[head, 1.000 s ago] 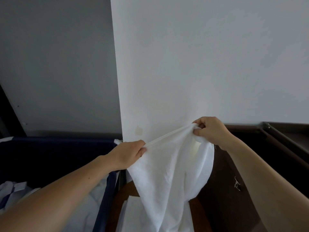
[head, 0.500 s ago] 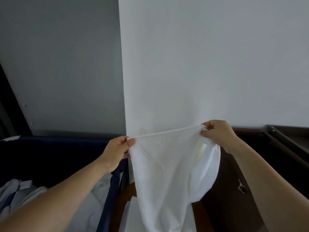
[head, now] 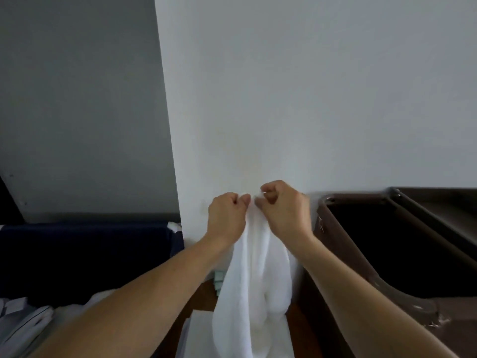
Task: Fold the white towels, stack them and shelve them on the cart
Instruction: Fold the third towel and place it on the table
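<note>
Both hands are lifted in front of the plain white wall [head: 296, 99], and between them hangs the soft white terry towel [head: 255, 293]. Its upper edge is gathered at the fingers, and the rest falls in loose vertical folds. The lower end reaches a flat white folded cloth [head: 192, 339] lying on what seems to be a brown wooden table [head: 204, 298].

The left hand [head: 227, 215] has its grip pinched on the towel's top edge between thumb and bent fingers. The right hand [head: 284, 210] pinches the same edge just beside it, so the two grips almost touch.

I judge this to be the first fold, where the two upper corners are brought together to halve the towel.

- **Matching the corners:** the two corners and both hems should meet exactly before either pinch is loosened. If they do not, the fold will be crooked and every later fold will copy the mistake.
- **Letting it hang:** the towel is limp and a little twisted now. A small shake while it hangs free would probably let the layers fall flat.
- **Finishing the fold:** one hand could then take both corners while the other slides down to find the folded side.

The dark blue fabric laundry bin [head: 85, 254] stands at the left. The dark brown cart tub [head: 361, 196] is at the right, well apart from the towel.
</note>
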`<state>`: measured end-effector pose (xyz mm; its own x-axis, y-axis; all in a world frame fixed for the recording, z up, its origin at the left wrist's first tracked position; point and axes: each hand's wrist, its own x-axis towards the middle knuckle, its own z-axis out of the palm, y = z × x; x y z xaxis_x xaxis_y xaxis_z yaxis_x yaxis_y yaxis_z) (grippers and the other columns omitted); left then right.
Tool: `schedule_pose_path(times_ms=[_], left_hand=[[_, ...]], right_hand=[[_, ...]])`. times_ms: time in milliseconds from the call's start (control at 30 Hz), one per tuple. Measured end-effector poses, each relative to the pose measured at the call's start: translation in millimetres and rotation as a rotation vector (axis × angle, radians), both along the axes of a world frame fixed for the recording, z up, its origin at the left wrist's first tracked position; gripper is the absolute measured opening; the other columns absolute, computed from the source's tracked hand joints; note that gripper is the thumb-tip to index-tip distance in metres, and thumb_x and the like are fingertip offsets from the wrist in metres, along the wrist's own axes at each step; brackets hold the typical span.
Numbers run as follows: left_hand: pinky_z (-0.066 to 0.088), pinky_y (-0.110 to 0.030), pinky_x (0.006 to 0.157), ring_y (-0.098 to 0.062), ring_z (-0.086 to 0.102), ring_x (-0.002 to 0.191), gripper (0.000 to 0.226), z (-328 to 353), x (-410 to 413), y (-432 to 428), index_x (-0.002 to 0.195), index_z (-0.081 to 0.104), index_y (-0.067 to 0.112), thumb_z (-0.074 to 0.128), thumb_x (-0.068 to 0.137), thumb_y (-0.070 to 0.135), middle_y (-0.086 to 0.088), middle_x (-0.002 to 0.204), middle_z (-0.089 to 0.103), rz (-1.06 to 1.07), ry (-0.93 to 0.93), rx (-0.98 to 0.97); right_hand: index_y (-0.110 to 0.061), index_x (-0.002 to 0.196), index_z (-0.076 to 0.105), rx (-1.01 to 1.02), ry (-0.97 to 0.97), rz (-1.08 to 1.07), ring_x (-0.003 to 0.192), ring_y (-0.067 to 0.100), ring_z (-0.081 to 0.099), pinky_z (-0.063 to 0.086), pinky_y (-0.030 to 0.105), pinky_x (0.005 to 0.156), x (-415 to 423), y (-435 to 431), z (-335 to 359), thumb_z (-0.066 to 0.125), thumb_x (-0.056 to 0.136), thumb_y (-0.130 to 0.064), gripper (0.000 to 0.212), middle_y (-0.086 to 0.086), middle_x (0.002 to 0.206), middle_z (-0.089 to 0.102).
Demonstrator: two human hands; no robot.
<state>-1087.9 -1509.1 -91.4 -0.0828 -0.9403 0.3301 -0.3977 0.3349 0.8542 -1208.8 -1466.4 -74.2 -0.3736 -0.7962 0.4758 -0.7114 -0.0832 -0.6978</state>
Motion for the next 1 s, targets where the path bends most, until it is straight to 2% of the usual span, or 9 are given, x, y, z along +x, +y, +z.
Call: schedule_pose_path(times_ms=[233, 400, 533, 600, 667, 733, 867, 933, 1000], left_hand=[[0.036, -0.020, 0.049, -0.012, 0.043, 0.056, 0.040, -17, -6, 8, 0.077, 0.056, -0.007, 0.039, 0.103, 0.019, -0.003, 0.064, 0.051, -0.078, -0.095, 0.028], [0.052, -0.041, 0.075, -0.018, 0.057, 0.075, 0.036, -19, 1, 10, 0.089, 0.062, -0.001, 0.036, 0.103, 0.019, -0.013, 0.085, 0.066, -0.114, 0.014, 0.112], [0.049, -0.035, 0.069, -0.009, 0.053, 0.067, 0.031, -19, 16, 10, 0.077, 0.060, 0.013, 0.046, 0.101, 0.027, 0.001, 0.072, 0.060, -0.201, -0.028, 0.068], [0.042, -0.021, 0.060, -0.001, 0.048, 0.057, 0.026, -23, 24, 7, 0.073, 0.054, 0.020, 0.058, 0.097, 0.030, 0.007, 0.065, 0.054, -0.206, -0.123, -0.003], [0.039, -0.015, 0.053, -0.001, 0.047, 0.052, 0.026, -28, 29, 5, 0.073, 0.053, 0.020, 0.068, 0.091, 0.033, 0.010, 0.061, 0.051, -0.154, -0.151, -0.045], [0.038, -0.013, 0.051, -0.002, 0.046, 0.049, 0.030, -33, 32, 4, 0.074, 0.055, 0.015, 0.070, 0.090, 0.036, 0.010, 0.059, 0.050, -0.095, -0.150, -0.080], [0.040, -0.021, 0.053, -0.007, 0.046, 0.051, 0.031, -34, 41, 3, 0.076, 0.060, 0.010, 0.064, 0.094, 0.035, -0.004, 0.059, 0.052, -0.193, -0.148, -0.068], [0.054, -0.038, 0.069, -0.020, 0.062, 0.068, 0.021, -29, 49, 4, 0.091, 0.069, 0.014, 0.062, 0.096, 0.033, -0.009, 0.077, 0.067, -0.286, -0.063, 0.012], [0.057, -0.043, 0.084, -0.024, 0.068, 0.087, 0.014, -16, 56, 5, 0.101, 0.072, 0.017, 0.060, 0.098, 0.025, -0.005, 0.092, 0.072, -0.382, 0.065, 0.092]], right_hand=[[-0.014, 0.111, 0.065, 0.070, 0.190, 0.042, 0.093, 0.023, 0.065, 0.048, 0.029, 0.079, 7, 1, -16, 0.056, 0.096, -0.021, 0.019, -0.001, 0.097, 0.072], [-0.009, 0.100, 0.065, 0.115, 0.256, 0.167, 0.076, 0.026, 0.062, 0.045, 0.033, 0.067, 19, 6, -21, 0.044, 0.100, -0.020, 0.024, 0.006, 0.082, 0.070], [-0.017, 0.100, 0.070, 0.250, -0.016, 0.343, 0.088, 0.019, 0.062, 0.052, 0.034, 0.079, 18, 11, -12, 0.045, 0.089, -0.013, 0.028, -0.001, 0.091, 0.071], [-0.011, 0.088, 0.071, 0.272, -0.201, 0.424, 0.084, 0.022, 0.062, 0.053, 0.044, 0.086, 15, 12, -5, 0.046, 0.077, -0.020, 0.030, 0.010, 0.090, 0.070], [0.005, 0.087, 0.064, 0.285, -0.250, 0.456, 0.077, 0.027, 0.055, 0.050, 0.055, 0.085, 14, 13, 2, 0.046, 0.064, -0.035, 0.049, 0.024, 0.092, 0.064], [0.010, 0.091, 0.063, 0.307, -0.189, 0.468, 0.084, 0.037, 0.058, 0.050, 0.054, 0.084, 14, 13, 5, 0.044, 0.058, -0.044, 0.066, 0.025, 0.095, 0.065], [-0.002, 0.093, 0.075, 0.340, -0.127, 0.506, 0.086, 0.022, 0.071, 0.056, 0.041, 0.077, -1, 6, 10, 0.049, 0.084, -0.021, 0.033, 0.009, 0.088, 0.075], [-0.014, 0.094, 0.074, 0.319, -0.163, 0.535, 0.085, 0.013, 0.072, 0.055, 0.034, 0.075, -11, 2, 9, 0.050, 0.089, -0.005, 0.027, 0.001, 0.087, 0.077], [-0.027, 0.104, 0.068, 0.233, -0.133, 0.497, 0.092, 0.005, 0.068, 0.052, 0.032, 0.084, -23, -4, 4, 0.056, 0.087, -0.002, 0.032, -0.007, 0.094, 0.077]])
